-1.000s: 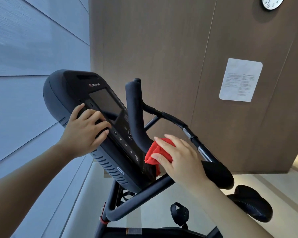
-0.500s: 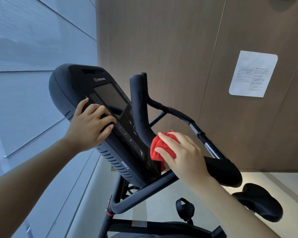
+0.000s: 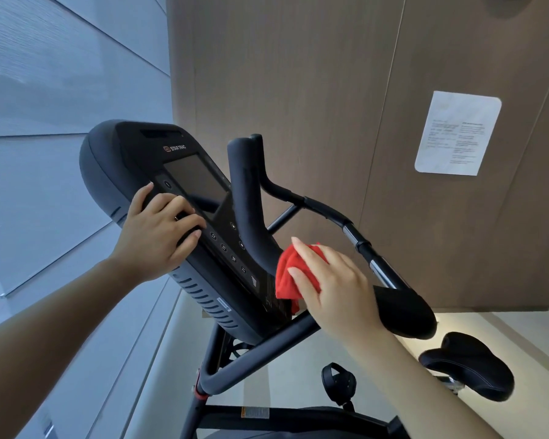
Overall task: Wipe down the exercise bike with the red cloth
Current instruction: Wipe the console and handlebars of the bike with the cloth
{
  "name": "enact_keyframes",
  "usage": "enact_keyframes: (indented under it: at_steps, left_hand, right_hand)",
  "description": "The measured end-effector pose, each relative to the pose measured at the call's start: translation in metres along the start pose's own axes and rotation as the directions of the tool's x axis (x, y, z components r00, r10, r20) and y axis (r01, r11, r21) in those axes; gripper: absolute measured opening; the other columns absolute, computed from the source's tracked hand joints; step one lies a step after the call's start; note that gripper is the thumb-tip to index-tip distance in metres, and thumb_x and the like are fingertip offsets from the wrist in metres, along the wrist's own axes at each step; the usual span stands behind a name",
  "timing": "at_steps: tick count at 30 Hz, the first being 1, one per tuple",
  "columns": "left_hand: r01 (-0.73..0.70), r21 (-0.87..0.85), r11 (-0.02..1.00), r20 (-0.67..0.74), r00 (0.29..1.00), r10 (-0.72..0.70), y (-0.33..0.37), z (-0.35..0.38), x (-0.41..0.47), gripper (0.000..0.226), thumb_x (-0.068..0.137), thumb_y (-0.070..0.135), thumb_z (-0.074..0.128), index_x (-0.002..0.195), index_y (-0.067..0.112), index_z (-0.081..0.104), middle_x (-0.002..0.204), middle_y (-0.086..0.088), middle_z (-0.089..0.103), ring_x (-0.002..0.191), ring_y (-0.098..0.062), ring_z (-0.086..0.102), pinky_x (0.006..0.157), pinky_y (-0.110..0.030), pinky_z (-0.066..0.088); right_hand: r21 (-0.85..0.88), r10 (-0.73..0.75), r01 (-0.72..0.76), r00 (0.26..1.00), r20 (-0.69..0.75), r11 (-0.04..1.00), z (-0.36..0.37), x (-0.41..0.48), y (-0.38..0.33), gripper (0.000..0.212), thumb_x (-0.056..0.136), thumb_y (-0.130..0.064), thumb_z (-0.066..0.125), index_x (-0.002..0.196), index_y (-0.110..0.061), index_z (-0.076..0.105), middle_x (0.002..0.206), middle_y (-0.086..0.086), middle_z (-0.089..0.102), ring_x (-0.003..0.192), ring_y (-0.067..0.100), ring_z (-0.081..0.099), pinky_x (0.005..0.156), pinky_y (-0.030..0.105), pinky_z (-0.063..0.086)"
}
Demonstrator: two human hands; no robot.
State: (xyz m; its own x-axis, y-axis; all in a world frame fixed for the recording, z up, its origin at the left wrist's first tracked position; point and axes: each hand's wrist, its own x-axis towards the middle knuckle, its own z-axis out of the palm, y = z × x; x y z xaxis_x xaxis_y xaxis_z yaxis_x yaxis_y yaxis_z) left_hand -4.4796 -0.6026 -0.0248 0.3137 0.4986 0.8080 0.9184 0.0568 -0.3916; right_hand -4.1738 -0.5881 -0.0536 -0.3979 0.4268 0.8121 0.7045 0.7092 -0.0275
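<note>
The left hand (image 3: 162, 236) gripped the rounded dark grey plastic console (image 3: 121, 160) of the black steel-framed exercise bike (image 3: 254, 353) at its nine o'clock edge. Its thumb ran up along the rim and its fingers curled over the button strip beside the dark screen. I judge this was to brace the tilted head against the push of wiping.

The right hand (image 3: 333, 283) lay at about four o'clock from the screen, fingers nearly straight and spread. It pressed the bunched red fabric cloth (image 3: 286, 274) against the console's lower right corner, where the black curved handlebar horn (image 3: 244, 191) rose past it. A flat hand rather than a fist would spread pressure across the cloth and let it follow the tight angle between horn and panel. The thumb was hidden underneath, so whether it also pinched the cloth I cannot tell. A tail of cloth hung at six o'clock below the fingers, touching the panel's bottom edge.

The black padded forearm rest (image 3: 403, 312) sat just beside the wrist at three o'clock. The black moulded saddle (image 3: 469, 372) stood well apart at five o'clock. Nothing showed whether either had been wiped, so I judge the task was somewhere mid-course, with the work centred on the console
</note>
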Motion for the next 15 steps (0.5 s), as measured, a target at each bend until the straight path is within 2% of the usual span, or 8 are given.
enact_keyframes:
  at_steps: [4, 6, 8, 11, 13, 15]
  left_hand:
    - [0.001, -0.013, 1.0, 0.019, 1.0, -0.001, 0.0, -0.002, 0.0, 0.034, 0.092, 0.037, 0.036, 0.09, 0.026, 0.068, 0.091, 0.002, 0.057, 0.098, -0.025, 0.05, 0.111, -0.046, 0.016]
    - [0.002, -0.016, 1.0, 0.034, 0.999, -0.001, 0.001, -0.004, 0.0, 0.034, 0.092, 0.037, 0.037, 0.09, 0.026, 0.068, 0.091, 0.001, 0.058, 0.097, -0.025, 0.051, 0.111, -0.046, 0.017]
    - [0.001, -0.015, 1.0, 0.054, 0.999, 0.0, 0.001, -0.007, 0.001, 0.034, 0.091, 0.037, 0.037, 0.09, 0.025, 0.069, 0.091, 0.001, 0.059, 0.097, -0.025, 0.052, 0.11, -0.048, 0.018]
    - [-0.015, -0.025, 1.0, 0.067, 0.998, 0.017, 0.001, -0.009, 0.001, 0.034, 0.09, 0.038, 0.037, 0.09, 0.025, 0.069, 0.091, 0.001, 0.059, 0.097, -0.026, 0.054, 0.109, -0.049, 0.02]
    - [-0.02, -0.03, 0.999, 0.066, 0.998, 0.022, 0.0, -0.009, 0.001, 0.034, 0.09, 0.037, 0.038, 0.089, 0.025, 0.069, 0.091, 0.0, 0.06, 0.097, -0.026, 0.055, 0.108, -0.049, 0.021]
    - [-0.02, -0.035, 0.999, 0.061, 0.998, 0.022, 0.0, -0.008, 0.001, 0.034, 0.09, 0.038, 0.037, 0.089, 0.025, 0.069, 0.09, 0.0, 0.06, 0.097, -0.026, 0.054, 0.108, -0.049, 0.021]
  right_hand:
    - [-0.067, 0.106, -0.101, 0.991, 0.084, 0.993, -0.007, -0.02, 0.011, 0.05, 0.092, -0.052, 0.036, 0.133, -0.027, 0.051, 0.13, 0.012, 0.054, 0.113, 0.029, 0.057, 0.08, 0.036, 0.052]
    - [-0.073, 0.173, -0.169, 0.983, 0.058, 0.983, -0.001, -0.018, 0.001, 0.051, 0.091, -0.053, 0.037, 0.132, -0.026, 0.053, 0.132, 0.015, 0.052, 0.114, 0.033, 0.055, 0.083, 0.04, 0.051]
    - [-0.076, 0.206, -0.206, 0.979, -0.003, 0.976, 0.005, -0.01, -0.013, 0.053, 0.091, -0.052, 0.039, 0.134, -0.022, 0.051, 0.127, 0.014, 0.057, 0.107, 0.033, 0.059, 0.08, 0.039, 0.053]
    - [0.005, 0.249, -0.249, 0.965, -0.086, 0.968, 0.01, 0.003, -0.025, 0.066, 0.092, -0.048, 0.048, 0.144, -0.01, 0.033, 0.122, 0.011, 0.061, 0.102, 0.028, 0.063, 0.078, 0.034, 0.053]
    - [0.077, 0.306, -0.299, 0.947, -0.094, 0.951, 0.013, 0.006, -0.026, 0.079, 0.087, -0.052, 0.047, 0.146, -0.005, 0.022, 0.129, 0.011, 0.057, 0.11, 0.027, 0.061, 0.083, 0.032, 0.05]
    - [0.085, 0.329, -0.323, 0.942, -0.071, 0.943, 0.014, 0.003, -0.023, 0.082, 0.085, -0.058, 0.042, 0.145, -0.006, 0.025, 0.141, 0.011, 0.047, 0.122, 0.027, 0.052, 0.092, 0.03, 0.042]
